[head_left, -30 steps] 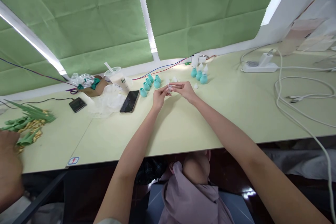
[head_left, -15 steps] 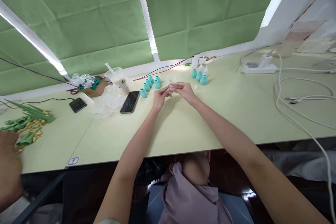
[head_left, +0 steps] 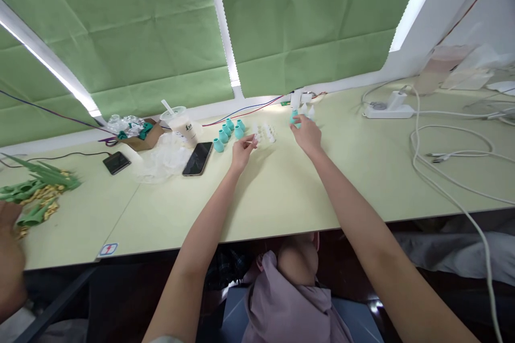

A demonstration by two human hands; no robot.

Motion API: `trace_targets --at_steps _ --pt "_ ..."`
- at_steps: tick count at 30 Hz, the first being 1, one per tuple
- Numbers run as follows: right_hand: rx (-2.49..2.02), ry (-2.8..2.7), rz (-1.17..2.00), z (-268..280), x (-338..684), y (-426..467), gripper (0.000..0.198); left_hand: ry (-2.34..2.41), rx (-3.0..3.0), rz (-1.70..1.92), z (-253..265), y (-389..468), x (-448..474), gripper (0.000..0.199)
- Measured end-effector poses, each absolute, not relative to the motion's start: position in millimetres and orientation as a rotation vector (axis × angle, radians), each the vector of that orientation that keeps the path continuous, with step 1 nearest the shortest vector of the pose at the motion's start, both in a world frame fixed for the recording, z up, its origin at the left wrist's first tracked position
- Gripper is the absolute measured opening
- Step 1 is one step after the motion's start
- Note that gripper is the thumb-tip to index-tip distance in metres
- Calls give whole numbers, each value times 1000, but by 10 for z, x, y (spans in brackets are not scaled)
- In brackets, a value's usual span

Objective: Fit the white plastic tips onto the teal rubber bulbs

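My left hand (head_left: 242, 152) is pinched on a small white piece (head_left: 255, 140), mostly covered by the fingertips. Just right of it lie rows of small white pieces (head_left: 269, 133) on the table. Farther right, my right hand (head_left: 307, 135) has its thumb and fingers closed about a small turquoise vase-shaped piece (head_left: 294, 116). White drop-shaped pieces (head_left: 311, 112) show behind that hand, which hides other turquoise pieces there. Left of my left hand stands a group of several turquoise vase-shaped pieces (head_left: 223, 135), necks up.
A phone (head_left: 197, 158), crumpled plastic (head_left: 164, 159), a drink cup (head_left: 183, 124) and a cardboard box (head_left: 147, 138) are on the left. Another person's hand (head_left: 10, 246) is by green and yellow pieces (head_left: 40, 217). A power strip (head_left: 389, 111) and white cables (head_left: 450, 156) lie right.
My hands, together before, have parted. The right hand has moved right to a turquoise vase-shaped piece; the left has stayed near its place by the white pieces.
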State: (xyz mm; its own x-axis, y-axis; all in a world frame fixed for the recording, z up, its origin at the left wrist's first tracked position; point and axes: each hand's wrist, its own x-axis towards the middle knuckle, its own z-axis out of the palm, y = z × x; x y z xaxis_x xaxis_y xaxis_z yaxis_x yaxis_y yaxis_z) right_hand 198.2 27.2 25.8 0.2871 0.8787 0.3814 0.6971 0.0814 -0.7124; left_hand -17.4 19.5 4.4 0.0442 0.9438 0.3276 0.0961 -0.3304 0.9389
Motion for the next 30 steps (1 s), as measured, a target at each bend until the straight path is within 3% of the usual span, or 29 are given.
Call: trace_targets --at_steps 3,7,11,17,30 --pt "-1868 -1571 94 113 2137 280 33 1153 1580 1353 14 206 -183 40" --pt "-1883 -1636 208 -52 2183 338 17 1183 1690 1328 27 165 -175 34" --pt "-1579 -1568 407 33 2112 384 13 1166 1819 1301 72 99 -164 30" --pt "-962 -1577 941 341 1829 231 36 1143 1868 1285 70 100 -162 30" --pt "-1011 -1616 788 310 1747 212 30 946 1831 1327 111 74 -110 38"
